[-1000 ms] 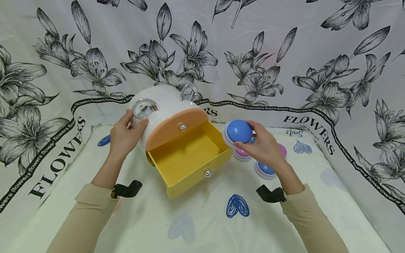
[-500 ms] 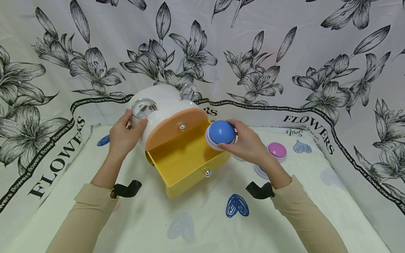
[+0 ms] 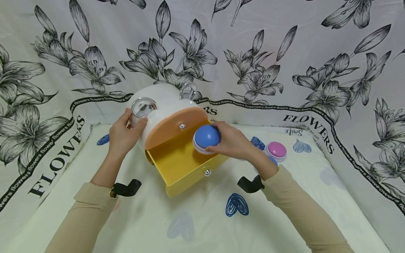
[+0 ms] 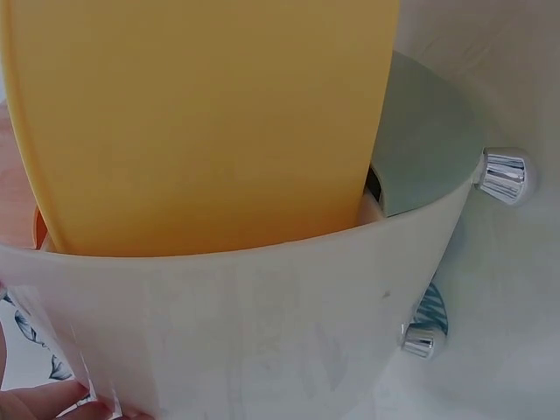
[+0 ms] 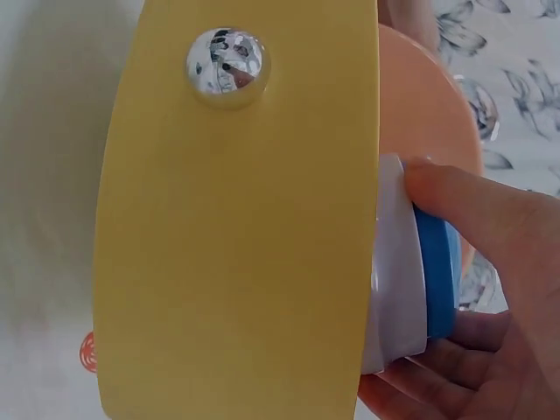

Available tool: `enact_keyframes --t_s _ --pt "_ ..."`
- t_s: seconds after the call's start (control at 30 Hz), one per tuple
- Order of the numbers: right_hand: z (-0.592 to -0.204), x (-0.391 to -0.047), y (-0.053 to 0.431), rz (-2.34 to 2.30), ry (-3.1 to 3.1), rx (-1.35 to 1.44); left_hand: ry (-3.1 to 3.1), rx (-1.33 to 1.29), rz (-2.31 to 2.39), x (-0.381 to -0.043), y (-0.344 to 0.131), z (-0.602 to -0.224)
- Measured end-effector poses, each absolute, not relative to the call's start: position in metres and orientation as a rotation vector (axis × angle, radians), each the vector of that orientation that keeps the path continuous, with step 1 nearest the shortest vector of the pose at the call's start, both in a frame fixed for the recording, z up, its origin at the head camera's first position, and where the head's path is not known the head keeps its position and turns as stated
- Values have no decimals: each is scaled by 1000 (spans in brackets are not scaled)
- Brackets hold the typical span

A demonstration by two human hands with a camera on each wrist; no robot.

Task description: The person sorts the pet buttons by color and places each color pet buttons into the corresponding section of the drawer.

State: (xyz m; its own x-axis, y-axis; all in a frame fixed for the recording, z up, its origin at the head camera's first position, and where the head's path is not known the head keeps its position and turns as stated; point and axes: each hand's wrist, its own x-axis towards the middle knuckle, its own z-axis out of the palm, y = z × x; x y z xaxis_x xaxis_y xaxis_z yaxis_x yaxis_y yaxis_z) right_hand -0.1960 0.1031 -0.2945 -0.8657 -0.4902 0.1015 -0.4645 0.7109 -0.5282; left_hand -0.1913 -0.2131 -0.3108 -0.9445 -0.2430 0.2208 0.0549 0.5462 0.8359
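Observation:
A rounded white drawer box (image 3: 161, 96) has an orange upper drawer (image 3: 169, 125) closed and a yellow lower drawer (image 3: 167, 167) pulled out. Each drawer front carries a silver knob. My left hand (image 3: 124, 133) grips the box's left side by a clear, silver-rimmed round piece (image 3: 143, 107); its fingers (image 4: 44, 401) also show in the left wrist view. With thumb and fingers, my right hand (image 3: 232, 141) holds a push button (image 3: 207, 136) with a blue dome and white base, over the drawer's right part. In the right wrist view, the drawer front partly hides the button's base (image 5: 398, 271).
Right of the box, a pink push button (image 3: 277, 149) lies on the cloth (image 3: 202, 225) printed with hearts. Near it, another blue button (image 3: 272, 160) is mostly hidden behind my right forearm. A flower-printed curtain (image 3: 240, 21) hangs behind.
My right hand has carried the blue push button leftward and slightly down, from beside the yellow drawer to over it. The left hand and the box stay in place.

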Motion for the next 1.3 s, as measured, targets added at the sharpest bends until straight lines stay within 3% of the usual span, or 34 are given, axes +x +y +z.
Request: enact_keyframes --t_s 1.3 --pt "-307 -186 10 -470 2555 -1074 -2467 177 -1343 -190 -211 -310"
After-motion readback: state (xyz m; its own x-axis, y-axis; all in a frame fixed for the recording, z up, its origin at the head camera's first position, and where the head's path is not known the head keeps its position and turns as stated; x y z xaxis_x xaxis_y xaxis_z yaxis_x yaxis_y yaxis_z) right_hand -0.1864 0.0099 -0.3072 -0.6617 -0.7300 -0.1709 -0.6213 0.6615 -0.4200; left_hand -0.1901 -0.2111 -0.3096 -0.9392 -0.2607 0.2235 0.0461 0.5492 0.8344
